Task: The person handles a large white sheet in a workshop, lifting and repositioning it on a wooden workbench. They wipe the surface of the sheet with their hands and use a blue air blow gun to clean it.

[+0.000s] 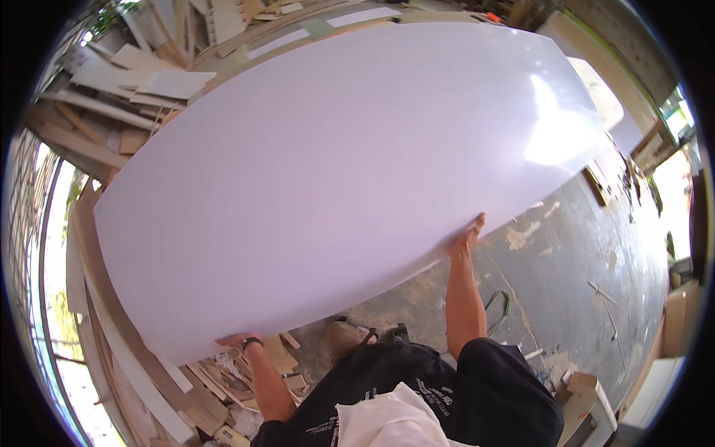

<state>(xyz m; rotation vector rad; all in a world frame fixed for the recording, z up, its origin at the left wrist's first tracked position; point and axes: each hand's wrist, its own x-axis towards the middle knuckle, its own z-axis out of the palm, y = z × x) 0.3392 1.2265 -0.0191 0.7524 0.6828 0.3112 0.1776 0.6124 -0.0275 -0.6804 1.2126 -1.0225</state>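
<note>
A large, glossy white rectangular sheet of board (pixel 335 179) is held up in front of the person, tilted, above a stained grey concrete floor (pixel 581 253) and heaps of pale wooden offcuts (pixel 149 82). Its lower left corner is gripped by the left hand (pixel 237 341), which wears a dark wristband (pixel 251 343) and whose fingers are curled around the edge. The lower edge further right is clasped by the right hand (pixel 468 237), fingers closed on the sheet.

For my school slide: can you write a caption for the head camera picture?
Two bare hands, left hand and right hand, grip the lower edge of a big white board over a scrap-strewn concrete floor.
</note>
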